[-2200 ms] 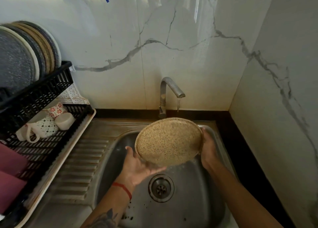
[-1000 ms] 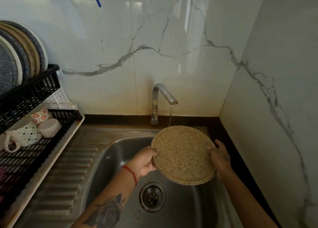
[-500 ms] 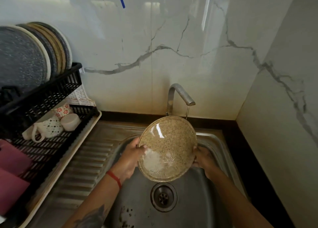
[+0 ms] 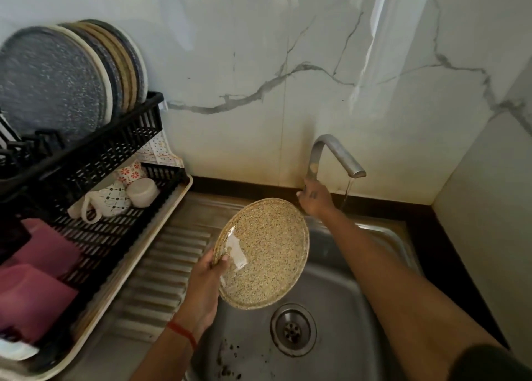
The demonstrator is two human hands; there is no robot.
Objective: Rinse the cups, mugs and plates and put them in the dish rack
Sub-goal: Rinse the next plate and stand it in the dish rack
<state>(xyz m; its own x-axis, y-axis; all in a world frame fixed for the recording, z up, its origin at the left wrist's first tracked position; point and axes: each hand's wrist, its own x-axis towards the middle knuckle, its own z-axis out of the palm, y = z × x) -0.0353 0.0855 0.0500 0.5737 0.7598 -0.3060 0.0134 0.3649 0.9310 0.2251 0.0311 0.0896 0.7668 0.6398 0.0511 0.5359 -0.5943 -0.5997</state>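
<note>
Speckled tan melamine, wet and glossy on its face, made up the round plate (image 4: 263,252) held tilted above the stainless steel sink (image 4: 339,291). The left hand (image 4: 205,282) gripped the plate at its lower-left rim, thumb over the face and fingers curled behind. The right hand (image 4: 315,197) was off the plate and lay at the base of the brushed metal tap (image 4: 335,153); how far its fingers were closed round the base could not be told. A thin stream of water fell from the spout, to the right of the plate and clear of it.

Judged from this, the rinse of this plate was ending and the tap was about to be turned off. The next move called for carrying the plate left, over the ribbed draining board (image 4: 161,268), to the black plastic 2-tier dish rack (image 4: 95,156), then setting it on edge in a free slot.

Several dark and tan round plates (image 4: 72,78) stood upright in the upper tier, packed close, so a free slot had to be found among them. Patterned white mugs (image 4: 109,199) and a small white cup (image 4: 142,192) lay on the lower tier, with pink plastic items (image 4: 37,277) nearer the camera. The rack's front rail stood between the plate and the slots, so the plate needed lifting over it.
</note>
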